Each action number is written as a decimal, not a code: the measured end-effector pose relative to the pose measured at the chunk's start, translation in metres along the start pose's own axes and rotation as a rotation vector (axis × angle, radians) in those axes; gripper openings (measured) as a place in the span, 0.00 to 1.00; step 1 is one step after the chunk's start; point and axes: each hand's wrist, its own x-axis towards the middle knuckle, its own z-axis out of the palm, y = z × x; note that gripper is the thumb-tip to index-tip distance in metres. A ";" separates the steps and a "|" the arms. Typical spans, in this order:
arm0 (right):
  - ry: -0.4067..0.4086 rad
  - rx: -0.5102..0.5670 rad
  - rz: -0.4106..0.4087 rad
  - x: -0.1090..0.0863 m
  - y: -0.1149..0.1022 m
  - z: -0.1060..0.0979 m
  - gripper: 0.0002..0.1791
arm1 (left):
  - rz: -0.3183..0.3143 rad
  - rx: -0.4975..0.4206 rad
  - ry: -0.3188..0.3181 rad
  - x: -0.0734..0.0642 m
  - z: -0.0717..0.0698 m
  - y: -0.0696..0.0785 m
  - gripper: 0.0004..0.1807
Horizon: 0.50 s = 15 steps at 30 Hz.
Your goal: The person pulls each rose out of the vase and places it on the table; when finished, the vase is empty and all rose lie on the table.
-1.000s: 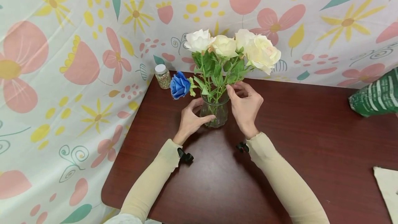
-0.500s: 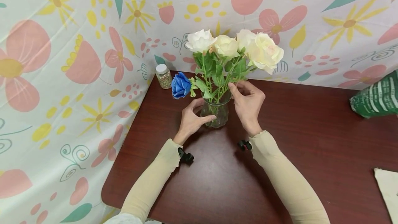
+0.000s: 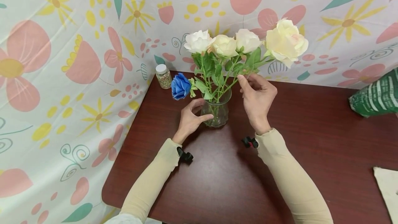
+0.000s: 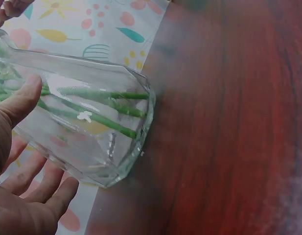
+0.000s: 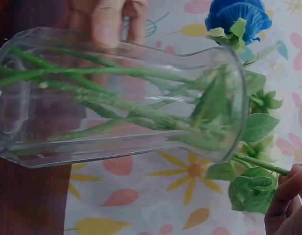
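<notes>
The large cream rose [image 3: 287, 42] has swung out to the right and a little higher since half a second ago, and the right hand [image 3: 258, 101] has moved the same way, while the left hand [image 3: 190, 117] stays at the glass vase [image 3: 219, 115]. The right thumb and fingertips pinch the green stem [image 5: 263, 165] of that rose just outside the rim; its lower part slants into the vase. The left hand holds the vase from its left side, thumb against the near glass and fingers curved around the far side. The vase stands upright on the dark red table [image 3: 211, 182], with several stems crossing inside it. A white rose [image 3: 198, 42], a pale yellow rose [image 3: 225, 45] and a pinkish-white rose [image 3: 247, 40] rise above the leaves, and a blue rose [image 3: 180, 86] leans out low on the left. Near the blue rose stands a white-capped jar [image 3: 163, 78]; a green package [image 3: 376, 98] lies well apart at the right, and flower-printed cloth [image 3: 199, 6] hangs behind.
</notes>
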 end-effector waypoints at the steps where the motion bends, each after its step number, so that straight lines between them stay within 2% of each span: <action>1: 0.008 0.007 0.000 0.001 -0.002 0.000 0.11 | -0.002 -0.004 0.003 0.000 0.000 0.000 0.36; 15: 0.079 0.141 -0.062 0.013 -0.019 -0.008 0.08 | 0.022 0.045 -0.024 0.002 -0.006 -0.003 0.33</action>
